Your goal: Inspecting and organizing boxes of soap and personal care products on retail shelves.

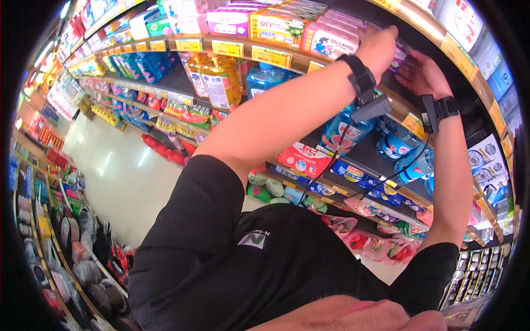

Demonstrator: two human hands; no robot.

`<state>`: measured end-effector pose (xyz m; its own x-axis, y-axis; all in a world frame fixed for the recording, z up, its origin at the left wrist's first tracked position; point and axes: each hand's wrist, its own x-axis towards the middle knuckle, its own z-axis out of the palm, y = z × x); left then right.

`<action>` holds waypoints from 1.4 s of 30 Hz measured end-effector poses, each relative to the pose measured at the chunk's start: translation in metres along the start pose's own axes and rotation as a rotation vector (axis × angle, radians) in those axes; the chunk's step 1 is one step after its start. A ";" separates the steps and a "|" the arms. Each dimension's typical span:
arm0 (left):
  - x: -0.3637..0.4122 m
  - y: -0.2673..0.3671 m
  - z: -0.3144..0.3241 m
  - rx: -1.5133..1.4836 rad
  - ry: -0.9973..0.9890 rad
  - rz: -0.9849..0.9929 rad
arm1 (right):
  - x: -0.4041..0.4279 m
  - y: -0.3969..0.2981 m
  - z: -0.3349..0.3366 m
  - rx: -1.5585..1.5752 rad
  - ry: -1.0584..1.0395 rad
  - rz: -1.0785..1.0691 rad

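My left hand reaches over the upper shelf with its back towards me. Its bent fingers are at a row of pink soap packs, and the fingertips are partly hidden, so I cannot tell what it grips. Beside it a purple pack shows between the two hands. My right hand is next to that pack, palm partly in view and fingers apart; whether it touches the pack is unclear. Both wrists wear black straps with small dark devices.
Yellow soap packs and a purple-white box stand left along the shelf. Below are yellow liquid bottles and blue bottles. Orange price tags line the shelf edge. An aisle floor runs at left, with another stocked shelf beyond.
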<state>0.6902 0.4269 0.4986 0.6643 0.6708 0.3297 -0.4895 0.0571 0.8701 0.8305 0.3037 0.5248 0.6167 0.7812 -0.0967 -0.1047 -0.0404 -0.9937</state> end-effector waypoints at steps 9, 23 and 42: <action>0.012 0.026 -0.016 -0.493 -0.417 -0.298 | -0.001 0.004 -0.002 -0.025 -0.117 -0.009; -0.015 0.040 -0.025 -0.154 -0.498 -0.172 | -0.039 0.014 -0.037 -0.024 -0.142 -0.138; -0.063 0.037 -0.030 -0.117 -0.544 0.031 | -0.127 0.033 0.043 -0.037 0.047 -0.471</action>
<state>0.6136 0.4088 0.4992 0.8293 0.1968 0.5230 -0.5523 0.1460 0.8208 0.7145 0.2299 0.5066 0.6247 0.6910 0.3636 0.2224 0.2889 -0.9312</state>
